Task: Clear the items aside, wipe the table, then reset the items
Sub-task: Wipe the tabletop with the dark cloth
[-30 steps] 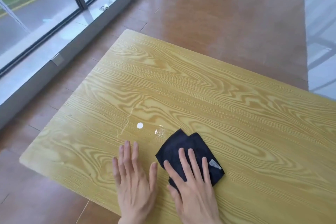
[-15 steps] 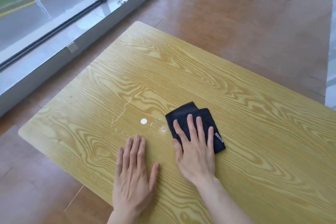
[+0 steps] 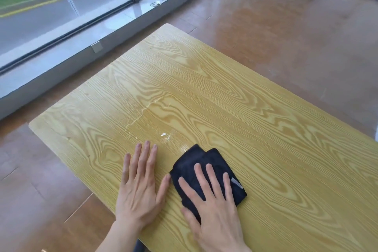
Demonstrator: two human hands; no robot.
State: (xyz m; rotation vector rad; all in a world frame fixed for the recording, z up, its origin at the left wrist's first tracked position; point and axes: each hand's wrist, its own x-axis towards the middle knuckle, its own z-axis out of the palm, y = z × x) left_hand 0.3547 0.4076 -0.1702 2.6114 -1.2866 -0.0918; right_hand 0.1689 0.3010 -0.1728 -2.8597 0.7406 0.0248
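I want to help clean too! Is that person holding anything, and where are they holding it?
Nothing is gripped. The right hand presses flat on the near part of the dark cloth; the left hand lies flat on the bare table.

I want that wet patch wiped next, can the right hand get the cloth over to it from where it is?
Probably yes. The right hand lies flat on the cloth, and the wet patch sits just beyond the cloth's far corner on bare table. Nothing lies between; the left hand rests flat to the side.
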